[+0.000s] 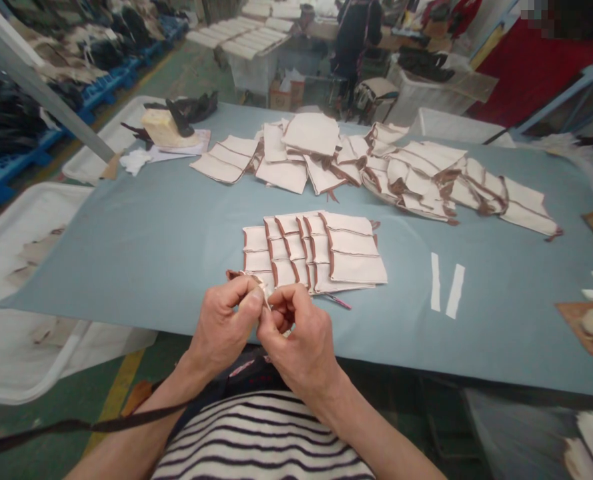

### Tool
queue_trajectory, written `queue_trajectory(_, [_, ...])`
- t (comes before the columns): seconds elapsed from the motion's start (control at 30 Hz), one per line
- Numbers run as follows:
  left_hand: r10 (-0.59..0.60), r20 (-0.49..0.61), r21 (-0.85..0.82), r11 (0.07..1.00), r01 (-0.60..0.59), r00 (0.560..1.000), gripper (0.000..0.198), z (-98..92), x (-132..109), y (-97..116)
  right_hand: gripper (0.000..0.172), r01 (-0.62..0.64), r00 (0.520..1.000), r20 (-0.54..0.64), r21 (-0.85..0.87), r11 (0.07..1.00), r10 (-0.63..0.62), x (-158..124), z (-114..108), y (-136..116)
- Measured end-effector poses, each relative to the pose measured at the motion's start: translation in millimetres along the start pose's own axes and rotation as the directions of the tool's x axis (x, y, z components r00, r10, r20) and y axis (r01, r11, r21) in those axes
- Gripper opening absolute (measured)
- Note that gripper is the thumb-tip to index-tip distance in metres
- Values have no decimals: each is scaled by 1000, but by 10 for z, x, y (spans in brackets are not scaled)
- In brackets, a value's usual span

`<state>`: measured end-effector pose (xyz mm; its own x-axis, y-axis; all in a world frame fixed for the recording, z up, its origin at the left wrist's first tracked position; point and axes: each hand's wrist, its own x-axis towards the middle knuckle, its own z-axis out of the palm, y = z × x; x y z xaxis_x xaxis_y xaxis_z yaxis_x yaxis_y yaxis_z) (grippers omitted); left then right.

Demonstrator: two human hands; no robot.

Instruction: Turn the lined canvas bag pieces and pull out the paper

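Note:
My left hand (229, 320) and my right hand (299, 330) meet at the table's front edge, fingertips pinched together. Between them is a small cream fabric piece with brown edging (262, 283), mostly hidden by the fingers. Its brown end sticks out past my left hand. Just beyond lies an overlapping row of cream fabric panels (353, 248) with brown-bound edges and dark seams. A thin pink-ended tool (340, 302), its kind unclear, lies beside my right hand, partly under the panels.
A blue-grey covered table (176, 247) carries a heap of cream panels (311, 133) along its far side. Two white strips (455, 291) lie at right. A yellowish block (169, 128) sits far left. White bins (26, 373) stand beside the table; a person (359, 40) is beyond.

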<state>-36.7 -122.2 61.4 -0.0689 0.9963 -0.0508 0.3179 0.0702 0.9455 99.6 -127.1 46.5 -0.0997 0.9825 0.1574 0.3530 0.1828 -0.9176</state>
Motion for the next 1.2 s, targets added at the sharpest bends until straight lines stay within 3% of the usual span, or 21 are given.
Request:
queue_trajectory(0.13, [3,65,-65,998,2,998,42,-101,49,-36,13,-41,999,3,169,985,42,39,-16,-66])
queue_trajectory(0.23, [33,152,-18,999,-30,988,38,-222,120,75,22,-221,970,174,342,913,169,127,-113,-51])
queue_trajectory(0.33, [98,210,100,988,-121,973,33,-286,163,193,25,-295,932,302,309,904,200,179,-186,15])
queue_trajectory(0.47, [137,108,137,979,-151,985,36,-207,144,192,18,-102,977,197,126,987,76,171,-195,85])
queue_trajectory(0.53, [140,88,128,980,-151,986,35,-157,133,171,16,88,993,74,9,996,-88,198,-224,94])
queue_trajectory(0.63, [166,166,95,979,-183,972,35,-168,145,209,28,400,916,10,-99,911,-401,338,-356,53])
queue_trajectory(0.73, [191,326,3,979,-203,926,37,-298,194,324,32,542,826,196,-20,840,-528,554,-538,-56])
queue_trajectory(0.8, [190,420,-44,981,-189,888,36,-406,238,397,25,557,777,314,59,828,-545,682,-629,-135])
queue_trajectory(0.87, [193,468,-67,981,-184,862,36,-482,284,436,18,542,760,359,109,833,-542,770,-676,-183])
queue_trajectory(1.07, [217,463,-81,976,-203,859,42,-460,405,387,13,260,820,467,210,942,-331,817,-640,-47])
queue_trajectory(1.2, [215,455,48,963,-265,864,38,-411,451,346,22,322,863,345,187,928,-369,759,-561,90])
